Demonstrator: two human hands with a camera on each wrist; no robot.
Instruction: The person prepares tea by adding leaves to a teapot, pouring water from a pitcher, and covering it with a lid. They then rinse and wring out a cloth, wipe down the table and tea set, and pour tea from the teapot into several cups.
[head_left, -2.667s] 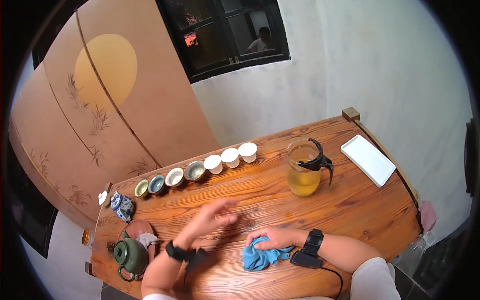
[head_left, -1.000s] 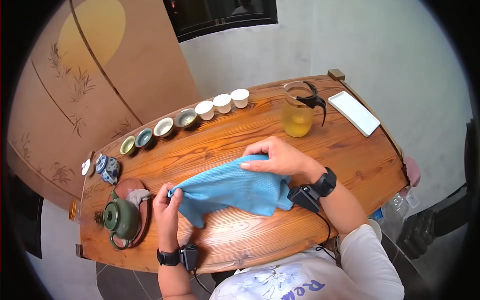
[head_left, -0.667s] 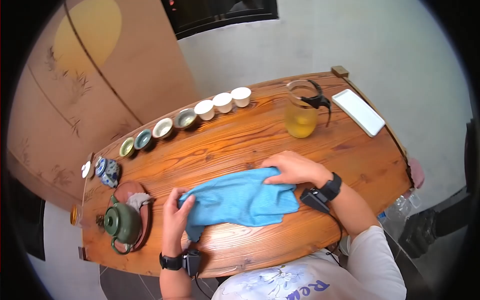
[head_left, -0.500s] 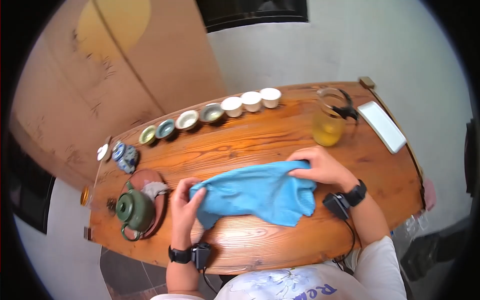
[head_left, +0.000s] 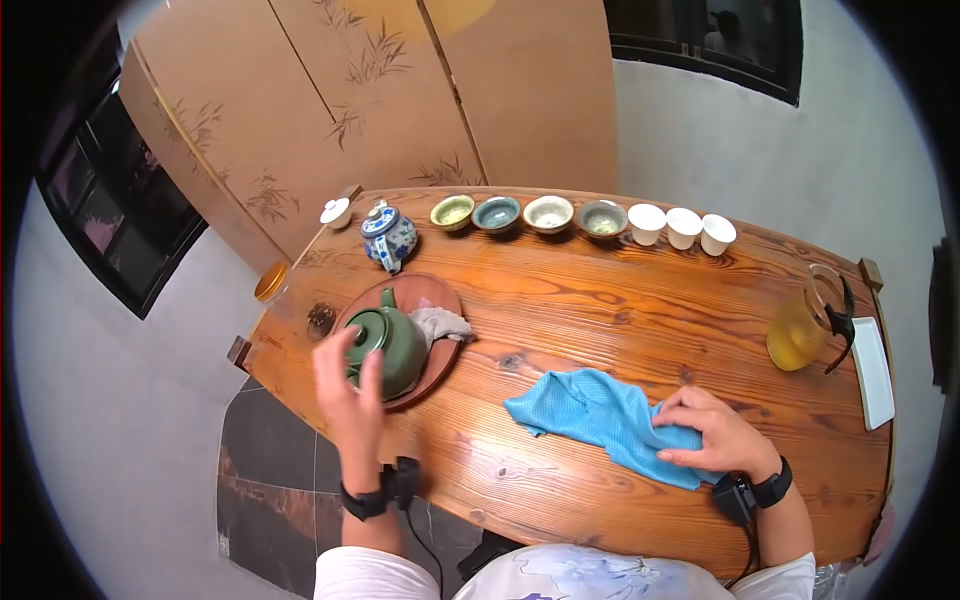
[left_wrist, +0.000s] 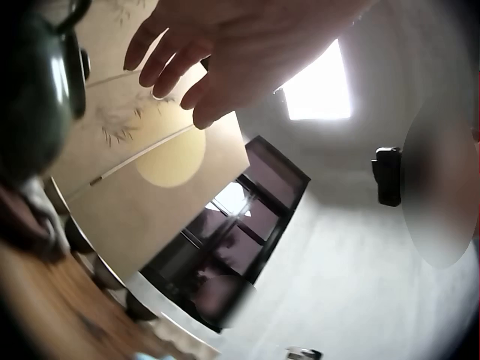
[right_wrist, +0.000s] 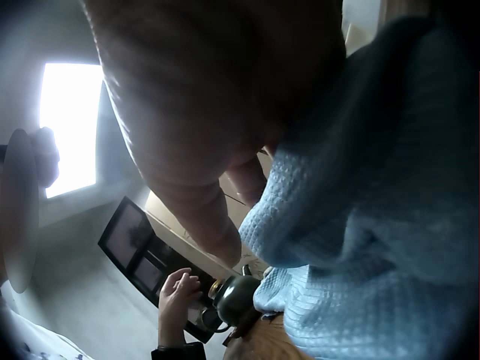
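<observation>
A blue cloth [head_left: 590, 410] lies crumpled on the wooden table [head_left: 600, 310], and it fills the right side of the right wrist view [right_wrist: 375, 247]. My right hand [head_left: 715, 440] rests on its right end with fingers curled into the fabric. My left hand [head_left: 345, 385] is raised with spread fingers just in front of a green teapot [head_left: 395, 345] and holds nothing. The left wrist view shows the same bare fingers [left_wrist: 202, 67] beside the teapot [left_wrist: 30, 90]. The teapot stands on a round reddish tray [head_left: 420, 292] next to a small grey rag [head_left: 440, 322].
Several glazed bowls [head_left: 550, 213] and three white cups [head_left: 685, 228] line the far edge. A blue-and-white pot [head_left: 388, 235] and its lid [head_left: 336, 212] sit far left. A glass pitcher of yellow tea [head_left: 805, 325] and a white tray [head_left: 872, 370] stand at the right end.
My left hand has let go of the cloth and moved left to the green teapot. The cloth, stretched between both hands before, now lies on the table under my right hand.
</observation>
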